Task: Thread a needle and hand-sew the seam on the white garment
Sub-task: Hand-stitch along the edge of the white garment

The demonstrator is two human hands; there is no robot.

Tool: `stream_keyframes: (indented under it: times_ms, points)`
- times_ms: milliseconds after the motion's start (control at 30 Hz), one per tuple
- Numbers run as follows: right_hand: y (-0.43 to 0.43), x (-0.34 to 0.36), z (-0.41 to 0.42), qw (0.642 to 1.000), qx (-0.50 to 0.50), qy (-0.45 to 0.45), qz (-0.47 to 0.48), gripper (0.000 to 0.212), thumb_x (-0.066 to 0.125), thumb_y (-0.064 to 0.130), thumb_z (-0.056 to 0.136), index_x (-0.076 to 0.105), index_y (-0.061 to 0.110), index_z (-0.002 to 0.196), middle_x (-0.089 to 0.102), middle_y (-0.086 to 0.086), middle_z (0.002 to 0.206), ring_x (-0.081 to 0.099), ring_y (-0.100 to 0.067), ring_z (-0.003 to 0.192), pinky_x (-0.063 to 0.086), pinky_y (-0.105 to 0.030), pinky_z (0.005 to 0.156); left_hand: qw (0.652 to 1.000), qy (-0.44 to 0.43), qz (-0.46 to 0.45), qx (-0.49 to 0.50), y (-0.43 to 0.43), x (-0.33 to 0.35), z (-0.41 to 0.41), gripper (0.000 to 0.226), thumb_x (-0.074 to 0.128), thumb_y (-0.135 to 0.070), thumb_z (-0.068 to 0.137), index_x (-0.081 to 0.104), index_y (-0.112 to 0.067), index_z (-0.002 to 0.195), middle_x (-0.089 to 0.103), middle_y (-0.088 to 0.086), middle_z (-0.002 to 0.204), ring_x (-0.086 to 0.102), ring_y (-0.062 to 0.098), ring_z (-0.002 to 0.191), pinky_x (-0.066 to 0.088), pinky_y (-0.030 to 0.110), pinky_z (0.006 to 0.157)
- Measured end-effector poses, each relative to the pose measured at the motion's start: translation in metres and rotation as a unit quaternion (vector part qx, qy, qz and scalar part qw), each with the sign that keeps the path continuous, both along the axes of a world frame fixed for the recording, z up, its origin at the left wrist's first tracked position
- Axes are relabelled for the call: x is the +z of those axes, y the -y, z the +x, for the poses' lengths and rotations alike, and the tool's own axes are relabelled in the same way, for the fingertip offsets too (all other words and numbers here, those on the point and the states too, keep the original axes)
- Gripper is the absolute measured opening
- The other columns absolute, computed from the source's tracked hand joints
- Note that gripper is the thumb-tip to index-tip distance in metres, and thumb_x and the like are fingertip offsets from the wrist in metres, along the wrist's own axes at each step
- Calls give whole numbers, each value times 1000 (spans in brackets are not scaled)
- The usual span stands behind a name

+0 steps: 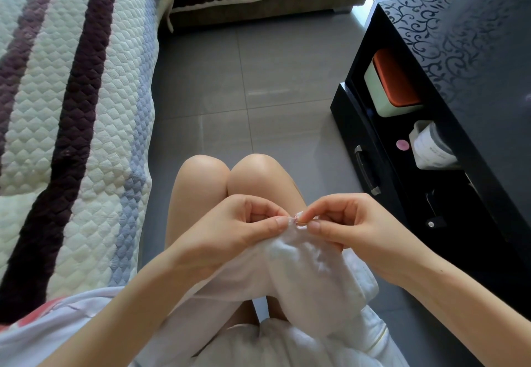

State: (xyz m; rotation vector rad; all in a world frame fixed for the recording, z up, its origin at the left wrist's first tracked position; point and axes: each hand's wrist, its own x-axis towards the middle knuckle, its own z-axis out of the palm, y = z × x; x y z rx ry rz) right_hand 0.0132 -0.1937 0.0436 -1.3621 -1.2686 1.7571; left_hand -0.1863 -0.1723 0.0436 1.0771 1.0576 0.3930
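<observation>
Pinching the cloth [298, 254] over the lap, both hands, left [230, 231] and right [349, 223], hold one bunched edge, and a loose grip might let it slip

A quilted sofa cover [71, 108], striped cream, maroon and blue, lies left of the grey floor tiles [244, 79]. At right, a black scroll-patterned cabinet [474, 50] holds an orange-lidded pale green box [393, 85], a pink disc [402, 144] and a white labelled container [431, 145].
</observation>
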Motion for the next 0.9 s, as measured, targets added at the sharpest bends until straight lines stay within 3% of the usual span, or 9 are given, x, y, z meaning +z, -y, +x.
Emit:
stream_keyframes:
  times_ms: [167, 333, 400, 500, 567, 667, 800, 867, 900]
  points:
    - [-2, 0, 1, 1000, 17, -21, 1, 18, 72, 9, 83, 75, 21, 70, 74, -5, 84, 61, -5, 69, 40, -12, 51, 999, 27, -26, -3, 1, -1, -1, 16, 70, -27, 84, 74, -12, 83, 72, 1, 79, 65, 6, 74, 51, 16, 70]
    - [-4, -3, -1, 999, 25, -35, 7, 9, 71, 10, 83, 72, 15, 76, 65, -16, 75, 52, -13, 64, 40, -15, 52, 998, 44, -40, 6, 1, 1, 0, 19, 69, -33, 77, 75, -15, 79, 71, 2, 77, 64, 7, 71, 51, 16, 66]
    - [-4, -4, -2, 998, 28, -48, -8, 6, 69, 13, 82, 64, 10, 80, 58, -13, 68, 48, -11, 56, 38, -14, 51, 997, 52, -47, 19, 1, 2, 0, 22, 72, -34, 77, 75, -12, 80, 72, 4, 78, 65, 8, 72, 51, 17, 66]
    - [-3, -7, 4, 999, 29, -27, -2, 18, 65, 20, 81, 57, 4, 85, 60, -7, 62, 52, -16, 55, 40, -18, 52, 994, 71, -65, 51, 0, 4, -1, 16, 66, -24, 74, 75, -11, 75, 72, 5, 76, 66, 8, 68, 51, 17, 61]
    - [-2, -7, 10, 1000, 19, -7, 19, 10, 65, 11, 86, 61, 4, 81, 63, -7, 64, 57, -14, 60, 45, -19, 57, 993, 72, -66, 59, 1, 6, -1, 15, 66, -23, 73, 75, -11, 74, 72, 5, 75, 66, 8, 67, 50, 16, 60]
    - [1, -7, 8, 998, 5, 17, 56, 15, 61, -6, 88, 63, 3, 76, 63, -4, 60, 58, -9, 57, 46, -17, 56, 995, 61, -51, 64, 3, 4, 3, 15, 66, -23, 72, 73, -10, 75, 72, 2, 73, 65, 6, 66, 49, 15, 60]
    - [4, -7, -5, 997, -22, -11, 76, 7, 63, -4, 86, 66, -1, 80, 67, -9, 66, 63, -12, 59, 48, -19, 56, 997, 43, -15, 61, 5, 0, 8, 15, 67, -26, 72, 75, -14, 76, 74, 4, 78, 67, 7, 73, 50, 16, 66]
    - [4, -10, -4, 981, -27, 79, 174, 4, 70, 11, 86, 70, 8, 84, 72, -2, 76, 68, -9, 68, 51, -21, 63, 997, 38, -9, 66, 5, -1, 8, 17, 67, -27, 72, 75, -13, 77, 74, 4, 78, 67, 7, 74, 51, 16, 68]
    - [4, -10, -3, 951, -27, 167, 257, 8, 70, 24, 85, 71, 16, 84, 72, 6, 80, 68, -8, 74, 51, -23, 66, 997, 33, -6, 68, 5, -1, 8, 18, 68, -28, 71, 75, -13, 77, 74, 3, 77, 67, 7, 74, 51, 17, 69]
